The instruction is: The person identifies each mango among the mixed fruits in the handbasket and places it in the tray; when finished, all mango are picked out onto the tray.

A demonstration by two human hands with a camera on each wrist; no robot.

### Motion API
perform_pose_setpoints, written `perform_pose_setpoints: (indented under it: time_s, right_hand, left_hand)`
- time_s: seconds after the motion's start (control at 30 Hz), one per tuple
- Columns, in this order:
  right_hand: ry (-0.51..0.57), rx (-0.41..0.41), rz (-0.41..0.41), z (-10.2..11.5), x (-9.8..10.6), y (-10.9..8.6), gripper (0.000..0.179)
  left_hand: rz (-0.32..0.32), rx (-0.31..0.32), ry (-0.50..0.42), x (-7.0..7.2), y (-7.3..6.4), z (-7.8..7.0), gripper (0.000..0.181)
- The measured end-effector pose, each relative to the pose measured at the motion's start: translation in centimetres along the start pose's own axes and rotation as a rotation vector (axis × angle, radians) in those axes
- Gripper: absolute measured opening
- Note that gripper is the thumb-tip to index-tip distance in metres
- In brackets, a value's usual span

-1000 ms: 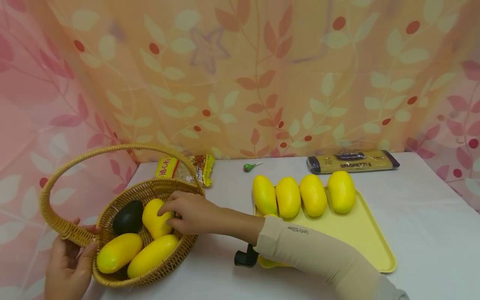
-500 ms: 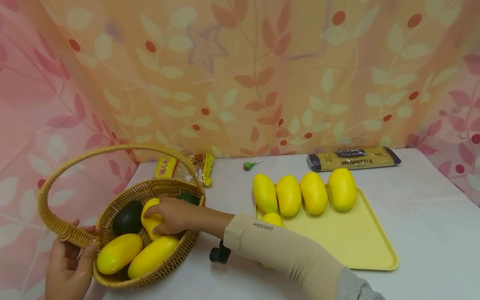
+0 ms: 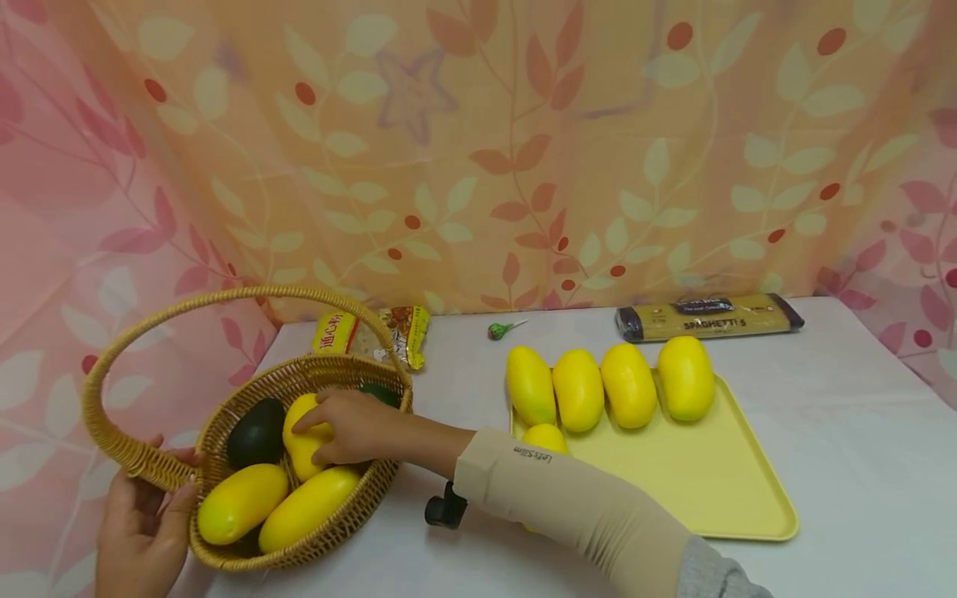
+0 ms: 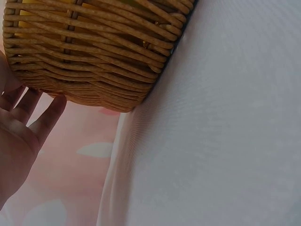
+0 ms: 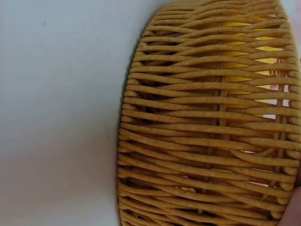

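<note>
A wicker basket [image 3: 224,565] with a tall arched handle stands at the left of the table, tilted toward me in the head view. My left hand [image 3: 145,527] grips its rim at the handle's base, thumb in front and fingers behind. Inside, my right hand [image 3: 362,428] holds a yellow mango [image 3: 301,432], its fingers over the top and the thumb on the near side. Two more yellow mangoes [image 3: 242,502] lie in front of it. A dark avocado [image 3: 257,433] is to the left, and a green fruit [image 3: 381,394] shows partly behind the right hand.
A pale yellow tray [image 3: 718,490] at the right bears several yellow mangoes [image 3: 628,386], one partly hidden by my right sleeve [image 3: 576,490]. Along the back lie a spaghetti pack [image 3: 710,319], a lollipop [image 3: 505,330] and a yellow food bag [image 3: 340,334].
My right hand has shifted left, further over the mango in the basket, uncovering the green fruit behind it. Over the last half second it has hardly moved. My left hand stays on the rim.
</note>
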State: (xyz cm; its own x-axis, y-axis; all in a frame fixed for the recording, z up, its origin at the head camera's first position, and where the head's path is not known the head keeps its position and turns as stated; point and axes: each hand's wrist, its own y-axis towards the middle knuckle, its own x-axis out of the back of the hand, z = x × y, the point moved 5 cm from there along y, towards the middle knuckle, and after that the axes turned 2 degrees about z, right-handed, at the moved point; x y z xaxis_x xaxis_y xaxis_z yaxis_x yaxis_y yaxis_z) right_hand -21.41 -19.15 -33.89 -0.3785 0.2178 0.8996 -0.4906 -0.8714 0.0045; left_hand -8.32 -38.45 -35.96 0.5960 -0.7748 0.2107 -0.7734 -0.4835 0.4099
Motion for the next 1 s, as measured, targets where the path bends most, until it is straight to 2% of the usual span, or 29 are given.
perform_pose_setpoints:
  time_s: [0.2,0.27,0.4,0.63,0.87,1.0]
  right_hand:
    - [0.012,-0.087,0.086,-0.4,-0.6,0.7,0.073]
    - [0.005,-0.088,0.106,-0.3,-0.7,0.9,0.073]
    - [0.003,-0.060,0.103,-0.1,-0.6,0.9,0.060]
    - [0.035,-0.050,0.055,-0.2,-0.3,0.5,0.055]
    - [0.051,-0.037,-0.038,-0.2,0.2,-0.4,0.055]
    - [0.071,0.019,-0.105,0.0,1.0,-1.3,0.055]
  left_hand:
    - [-0.001,0.016,-0.010,0.2,0.1,0.1,0.073]
    - [0.000,0.016,-0.009,0.2,0.1,0.1,0.074]
    - [0.006,-0.006,0.000,0.2,0.1,0.0,0.076]
    - [0.016,-0.045,-0.032,0.0,0.1,-0.1,0.074]
    - [-0.006,0.015,-0.055,0.0,-0.1,0.2,0.072]
    - [-0.004,0.009,-0.029,0.0,-0.1,0.0,0.072]
